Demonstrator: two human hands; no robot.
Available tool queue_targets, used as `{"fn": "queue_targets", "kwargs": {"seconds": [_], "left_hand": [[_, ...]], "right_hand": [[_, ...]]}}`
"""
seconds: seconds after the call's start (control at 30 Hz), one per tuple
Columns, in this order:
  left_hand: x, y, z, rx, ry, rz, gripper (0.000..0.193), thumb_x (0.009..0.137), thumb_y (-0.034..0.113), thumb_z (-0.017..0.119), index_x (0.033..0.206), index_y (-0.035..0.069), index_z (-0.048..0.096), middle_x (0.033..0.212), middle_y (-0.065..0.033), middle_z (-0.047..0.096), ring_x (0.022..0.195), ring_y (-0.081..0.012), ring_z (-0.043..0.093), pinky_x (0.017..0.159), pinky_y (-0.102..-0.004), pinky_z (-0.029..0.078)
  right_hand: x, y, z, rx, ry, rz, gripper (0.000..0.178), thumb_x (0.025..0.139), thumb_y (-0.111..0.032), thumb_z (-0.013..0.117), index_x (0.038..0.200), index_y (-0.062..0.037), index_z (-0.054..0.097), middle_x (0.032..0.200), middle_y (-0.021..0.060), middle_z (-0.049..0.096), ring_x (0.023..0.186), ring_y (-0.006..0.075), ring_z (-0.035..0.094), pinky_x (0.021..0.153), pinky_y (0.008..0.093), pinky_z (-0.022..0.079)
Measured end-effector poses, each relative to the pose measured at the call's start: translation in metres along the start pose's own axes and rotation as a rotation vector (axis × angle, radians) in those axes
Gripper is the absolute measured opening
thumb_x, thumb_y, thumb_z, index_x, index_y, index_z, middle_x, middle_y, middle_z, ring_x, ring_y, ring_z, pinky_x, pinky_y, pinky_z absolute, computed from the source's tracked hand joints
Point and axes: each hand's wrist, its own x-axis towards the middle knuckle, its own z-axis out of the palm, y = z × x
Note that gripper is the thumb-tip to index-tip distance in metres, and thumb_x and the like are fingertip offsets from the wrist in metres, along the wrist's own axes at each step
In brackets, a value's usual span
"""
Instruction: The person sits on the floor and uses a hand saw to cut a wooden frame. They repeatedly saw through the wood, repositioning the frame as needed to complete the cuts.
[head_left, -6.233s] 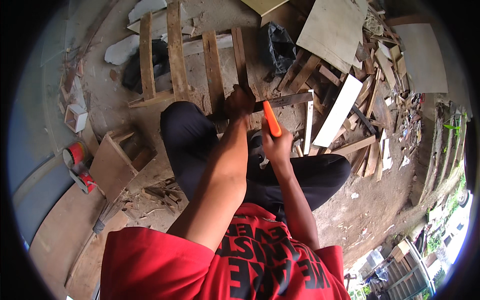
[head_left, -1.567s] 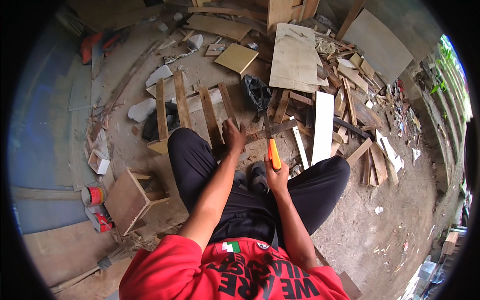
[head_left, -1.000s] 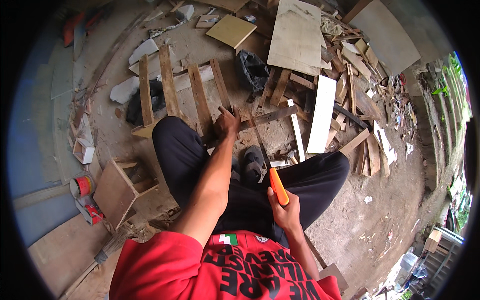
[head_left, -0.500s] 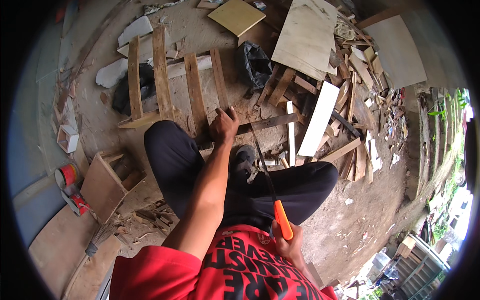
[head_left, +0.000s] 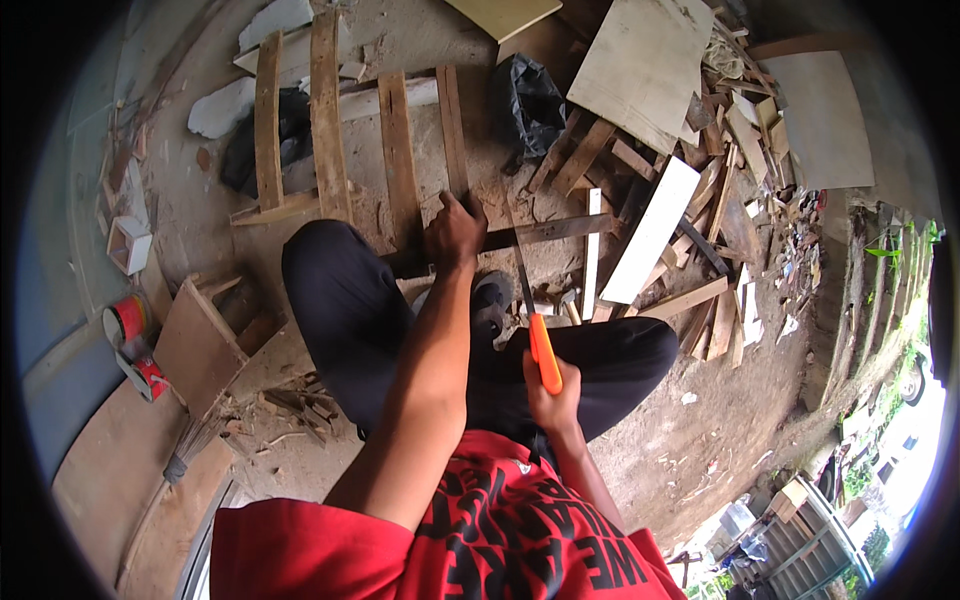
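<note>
My right hand (head_left: 553,400) is wrapped round the orange handle of a handsaw (head_left: 543,352). The saw's thin dark blade points away from me and crosses a dark wooden board (head_left: 550,231) that lies sideways in front of my legs. My left hand (head_left: 456,232) is closed on the wood where this board meets a narrow slat (head_left: 452,135), just left of the blade. Several slats run away from me in a pallet-like frame, among them a wider plank (head_left: 325,120). How deep the blade sits in the board is too small to tell.
Scrap wood is heaped at the right, with a white board (head_left: 652,232) and a large pale panel (head_left: 640,75). A black plastic bag (head_left: 528,105) lies ahead. On the left are a wooden box (head_left: 205,345), red cans (head_left: 128,322) and a twig broom (head_left: 185,450). A hammer (head_left: 570,305) lies near my foot.
My right hand has pushed the saw forward, away from my body, along the cut line. My left hand keeps its place on the wood. The whole view has shifted slightly.
</note>
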Motion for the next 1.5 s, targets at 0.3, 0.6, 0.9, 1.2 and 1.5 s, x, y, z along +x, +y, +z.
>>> {"fn": "queue_targets", "kwargs": {"seconds": [0.3,0.6,0.9,1.2,1.5], "left_hand": [[0.001,0.008,0.006,0.044,-0.006,0.016,0.048,0.099,0.048,0.046,0.102,0.001,0.054,0.073,-0.0219,0.07,0.071,-0.0376,0.072,0.064,-0.0463,0.058],[0.006,0.005,0.0,-0.013,0.013,-0.006,0.049,0.099,0.048,0.044,0.099,0.001,0.057,0.076,-0.0246,0.071,0.073,-0.0396,0.072,0.065,-0.0482,0.057],[0.008,0.008,0.01,0.044,0.028,0.008,0.048,0.099,0.049,0.046,0.097,0.002,0.057,0.075,-0.0228,0.071,0.072,-0.0378,0.072,0.065,-0.0457,0.058],[0.006,0.01,-0.005,-0.028,-0.089,-0.075,0.058,0.101,0.055,0.038,0.105,0.0,0.056,0.084,-0.0263,0.071,0.081,-0.0426,0.072,0.071,-0.0515,0.056],[0.013,-0.002,0.024,0.067,0.316,0.193,0.047,0.1,0.046,0.047,0.095,0.0,0.058,0.076,-0.0209,0.07,0.074,-0.04,0.071,0.068,-0.0502,0.057]], "right_hand": [[-0.061,-0.034,-0.041,-0.033,0.005,0.044,0.032,0.094,-0.014,0.067,0.067,0.0005,0.055,0.052,0.0038,0.048,0.05,0.0062,0.043,0.046,0.0303,0.035],[0.085,-0.036,0.021,-0.019,-0.039,-0.095,0.034,0.095,-0.022,0.066,0.073,0.0039,0.06,0.056,0.0167,0.055,0.049,0.0176,0.053,0.05,0.0389,0.042],[-0.093,-0.005,-0.059,0.005,-0.05,0.112,0.027,0.093,-0.011,0.067,0.07,0.0009,0.058,0.052,0.007,0.053,0.047,0.0082,0.048,0.045,0.0301,0.038],[0.09,-0.011,0.016,0.002,0.012,-0.181,0.036,0.094,-0.022,0.067,0.071,0.0038,0.056,0.053,0.0115,0.048,0.053,0.0103,0.043,0.049,0.0365,0.038],[0.029,-0.002,-0.006,-0.043,-0.029,-0.081,0.03,0.094,-0.016,0.068,0.072,0.0011,0.059,0.054,0.0075,0.049,0.054,0.0072,0.046,0.048,0.0328,0.039]]}}
